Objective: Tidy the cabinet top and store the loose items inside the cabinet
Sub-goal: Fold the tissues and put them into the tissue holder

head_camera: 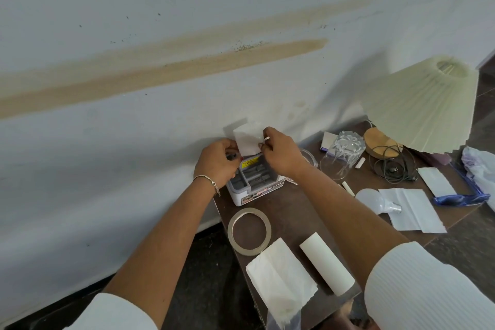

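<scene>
A small white storage box (258, 190) with grey compartments stands at the back left of the dark brown cabinet top (294, 211). Above it, both hands hold a white slip of paper (247, 140) upright. My left hand (219, 161) pinches its left edge and my right hand (281, 153) pinches its right edge. Loose items lie around: a tape ring (249, 230), a white cardboard tube (326, 262), a folded tissue (280, 273), a light bulb (375, 201) and clear plastic bags (412, 209).
A pleated cream lamp (423, 104) on a wooden base with a coiled black cable (393, 166) stands at the back right. An overturned glass (340, 153), blue glasses (460, 195) and a crumpled bag (479, 169) lie near it. The stained wall (187, 88) runs behind.
</scene>
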A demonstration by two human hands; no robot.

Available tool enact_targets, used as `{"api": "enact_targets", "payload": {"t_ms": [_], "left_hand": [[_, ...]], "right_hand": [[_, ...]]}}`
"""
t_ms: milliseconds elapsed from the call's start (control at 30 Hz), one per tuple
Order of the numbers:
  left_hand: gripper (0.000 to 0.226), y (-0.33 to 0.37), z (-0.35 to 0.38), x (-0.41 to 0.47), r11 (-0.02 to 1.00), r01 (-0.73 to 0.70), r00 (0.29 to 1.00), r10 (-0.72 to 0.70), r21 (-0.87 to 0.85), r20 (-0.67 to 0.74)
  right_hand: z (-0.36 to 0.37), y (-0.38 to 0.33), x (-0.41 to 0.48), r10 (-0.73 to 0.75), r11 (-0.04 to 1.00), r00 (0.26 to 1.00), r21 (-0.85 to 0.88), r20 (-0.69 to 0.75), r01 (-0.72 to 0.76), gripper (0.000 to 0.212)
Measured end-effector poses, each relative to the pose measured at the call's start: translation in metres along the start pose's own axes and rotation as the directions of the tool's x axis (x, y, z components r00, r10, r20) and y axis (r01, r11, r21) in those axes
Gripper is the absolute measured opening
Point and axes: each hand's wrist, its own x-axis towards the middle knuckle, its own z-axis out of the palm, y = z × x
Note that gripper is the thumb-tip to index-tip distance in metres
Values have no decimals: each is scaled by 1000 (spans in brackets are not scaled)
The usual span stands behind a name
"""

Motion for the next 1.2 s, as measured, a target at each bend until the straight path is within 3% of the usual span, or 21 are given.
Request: {"api": "enact_targets", "payload": {"t_ms": [233,467,700,867,1100,1200], "left_hand": [[19,0,0,-4,999,-14,997,17,35,-73],[19,6,-2,-9,980,-65,982,97,189,-164],[20,7,1,-13,951,-159,904,249,266,-347],[17,11,2,-11,920,-208,867,331,331,-373],[19,7,5,-12,903,-191,890,325,385,-320],[19,3,5,-11,902,-173,916,295,395,-272]], "right_hand": [[3,2,4,-48,989,999,-138,9,49,19],[4,2,-2,-42,995,996,-94,-79,34,17],[2,2,-2,-33,974,995,-226,-96,11,18],[1,4,-2,-65,981,987,-191,-147,36,12],[7,8,-3,-61,977,989,-209,-136,31,27],[9,8,-3,-71,975,985,-220,-160,34,21]]}}
